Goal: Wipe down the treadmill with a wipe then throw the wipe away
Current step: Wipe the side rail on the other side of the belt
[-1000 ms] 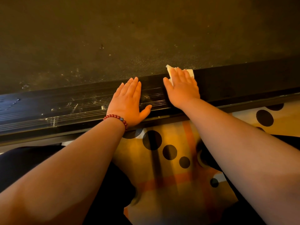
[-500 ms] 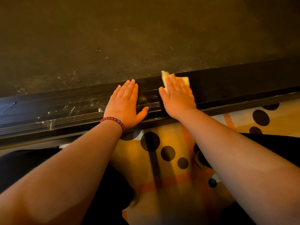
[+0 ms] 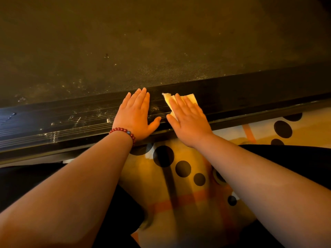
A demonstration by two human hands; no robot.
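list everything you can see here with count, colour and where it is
treadmill belt: one, dark grey, fills the top half
side rail: one, black, ribbed, runs across the middle below the belt
dust specks: many, pale, on the rail left of the hands
wipe: one, pale yellow-white, on the rail under the right fingers
rug: one, yellow with black dots and orange stripes, below the rail
bracelet: one, red beads, on the left wrist
left hand: flat on the rail
right hand: flat, presses the wipe
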